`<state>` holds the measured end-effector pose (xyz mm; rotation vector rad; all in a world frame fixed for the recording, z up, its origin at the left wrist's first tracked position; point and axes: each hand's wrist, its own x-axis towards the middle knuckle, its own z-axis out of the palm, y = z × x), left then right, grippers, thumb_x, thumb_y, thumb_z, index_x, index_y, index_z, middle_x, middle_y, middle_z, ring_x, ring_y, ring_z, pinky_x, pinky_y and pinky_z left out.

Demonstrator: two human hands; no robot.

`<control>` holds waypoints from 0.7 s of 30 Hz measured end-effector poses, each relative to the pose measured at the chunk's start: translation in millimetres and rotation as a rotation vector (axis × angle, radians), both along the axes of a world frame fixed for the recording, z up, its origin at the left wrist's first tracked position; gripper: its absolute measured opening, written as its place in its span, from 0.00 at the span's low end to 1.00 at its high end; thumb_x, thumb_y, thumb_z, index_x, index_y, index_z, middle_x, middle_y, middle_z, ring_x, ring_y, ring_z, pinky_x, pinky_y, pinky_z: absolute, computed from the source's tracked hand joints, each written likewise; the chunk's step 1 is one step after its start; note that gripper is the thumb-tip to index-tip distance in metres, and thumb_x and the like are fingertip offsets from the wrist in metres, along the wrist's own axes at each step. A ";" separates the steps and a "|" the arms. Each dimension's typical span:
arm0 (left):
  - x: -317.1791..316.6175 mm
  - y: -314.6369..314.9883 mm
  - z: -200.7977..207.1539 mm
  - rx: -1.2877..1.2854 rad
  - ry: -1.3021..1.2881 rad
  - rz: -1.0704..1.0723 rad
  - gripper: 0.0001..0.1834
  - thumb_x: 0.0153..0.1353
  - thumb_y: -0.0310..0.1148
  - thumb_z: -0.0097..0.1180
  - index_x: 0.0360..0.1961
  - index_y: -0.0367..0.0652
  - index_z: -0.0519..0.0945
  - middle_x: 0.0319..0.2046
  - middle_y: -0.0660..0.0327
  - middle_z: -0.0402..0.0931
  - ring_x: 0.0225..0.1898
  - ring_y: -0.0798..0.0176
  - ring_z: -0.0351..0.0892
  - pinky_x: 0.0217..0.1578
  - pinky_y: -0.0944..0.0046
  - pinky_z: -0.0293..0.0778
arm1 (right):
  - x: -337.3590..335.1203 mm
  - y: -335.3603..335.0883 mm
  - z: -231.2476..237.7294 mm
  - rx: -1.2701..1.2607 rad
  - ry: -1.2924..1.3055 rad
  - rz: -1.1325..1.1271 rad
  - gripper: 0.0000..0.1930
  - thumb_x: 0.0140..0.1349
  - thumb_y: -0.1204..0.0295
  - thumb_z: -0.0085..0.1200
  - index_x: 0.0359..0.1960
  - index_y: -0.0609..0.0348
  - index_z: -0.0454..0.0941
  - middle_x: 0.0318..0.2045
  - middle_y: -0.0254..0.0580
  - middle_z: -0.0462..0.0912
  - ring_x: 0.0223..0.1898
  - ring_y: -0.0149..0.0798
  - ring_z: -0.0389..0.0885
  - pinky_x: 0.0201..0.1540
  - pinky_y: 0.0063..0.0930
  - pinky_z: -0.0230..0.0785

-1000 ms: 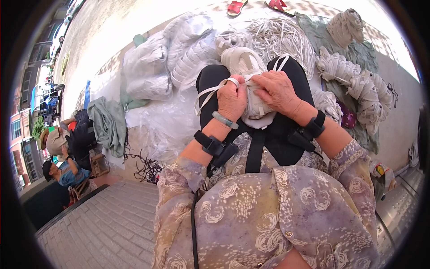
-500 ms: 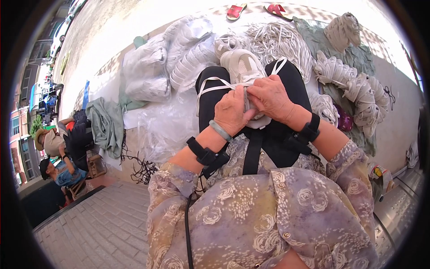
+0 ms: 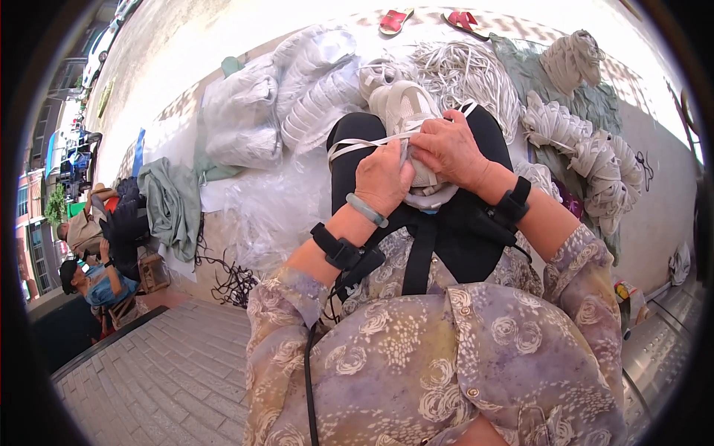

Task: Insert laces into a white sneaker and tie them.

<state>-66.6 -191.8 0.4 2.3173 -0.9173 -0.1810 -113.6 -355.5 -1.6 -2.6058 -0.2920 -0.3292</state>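
Note:
A pale beige-white sneaker (image 3: 405, 102) rests between my thighs, its toe pointing away from me and its heel near my waist. A flat white shoelace (image 3: 363, 143) runs from its eyelets out over my left thigh, and another stretch shows by my right knee. My left hand (image 3: 382, 180) is closed on the sneaker's left side at the lacing, thumb against the upper. Fingers bent, my right hand (image 3: 452, 152) pinches at the lace over the tongue. Its fingertips partly cover the eyelets. The two hands almost touch.
Beyond my knees lie a heap of loose white laces (image 3: 465, 78) and another sneaker (image 3: 383, 73). Plastic-wrapped white bundles (image 3: 249, 104) sit at left, bundled pale shoes (image 3: 606, 171) at right. Red slippers (image 3: 396, 21) lie at the far edge. Two people (image 3: 104, 279) sit far left.
My right hand has lifted slightly, and the lace end by my right knee shows less. More of the sneaker's heel is visible. My left hand has stayed nearly in place.

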 end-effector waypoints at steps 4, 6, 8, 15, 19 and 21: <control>-1.0 5.2 0.6 -0.092 0.067 0.013 0.13 0.48 0.30 0.46 0.36 0.37 0.71 0.28 0.47 0.75 0.31 0.45 0.75 0.34 0.53 0.71 | 4.4 6.0 7.0 -0.038 0.073 0.044 0.05 0.48 0.67 0.54 0.24 0.52 0.76 0.24 0.34 0.74 0.33 0.37 0.75 0.42 0.36 0.56; -2.7 6.1 -3.8 -0.135 0.071 0.016 0.13 0.48 0.29 0.46 0.36 0.37 0.71 0.28 0.47 0.75 0.31 0.45 0.75 0.34 0.53 0.71 | 6.6 10.8 9.5 -0.065 0.105 0.016 0.05 0.48 0.67 0.55 0.23 0.53 0.76 0.24 0.35 0.75 0.32 0.37 0.76 0.41 0.36 0.56; -2.1 6.8 -5.4 -0.178 0.071 0.018 0.13 0.48 0.29 0.45 0.37 0.37 0.72 0.28 0.48 0.75 0.32 0.45 0.75 0.34 0.53 0.71 | 8.2 12.8 11.0 -0.092 0.134 -0.014 0.06 0.48 0.67 0.55 0.23 0.54 0.76 0.24 0.36 0.76 0.32 0.38 0.76 0.40 0.35 0.56; -5.4 6.4 -11.1 -0.214 0.071 -0.027 0.17 0.49 0.26 0.44 0.42 0.36 0.72 0.31 0.46 0.75 0.34 0.45 0.75 0.35 0.55 0.72 | 14.1 15.6 13.9 -0.150 0.233 -0.019 0.03 0.46 0.72 0.53 0.23 0.55 0.77 0.24 0.39 0.77 0.30 0.40 0.77 0.41 0.36 0.56; -8.9 6.2 -9.2 -0.105 -0.001 -0.055 0.19 0.50 0.25 0.44 0.46 0.35 0.70 0.32 0.47 0.75 0.33 0.46 0.76 0.35 0.57 0.72 | 7.6 17.8 20.0 -0.238 0.244 -0.002 0.03 0.43 0.75 0.51 0.22 0.56 0.75 0.24 0.41 0.77 0.30 0.41 0.76 0.41 0.37 0.55; -11.3 4.3 -11.0 -0.066 -0.055 -0.042 0.19 0.48 0.25 0.46 0.44 0.35 0.70 0.30 0.48 0.74 0.31 0.47 0.75 0.33 0.56 0.72 | -8.4 5.9 30.3 -0.239 0.205 0.015 0.02 0.43 0.75 0.51 0.21 0.56 0.74 0.23 0.41 0.76 0.30 0.42 0.75 0.41 0.37 0.55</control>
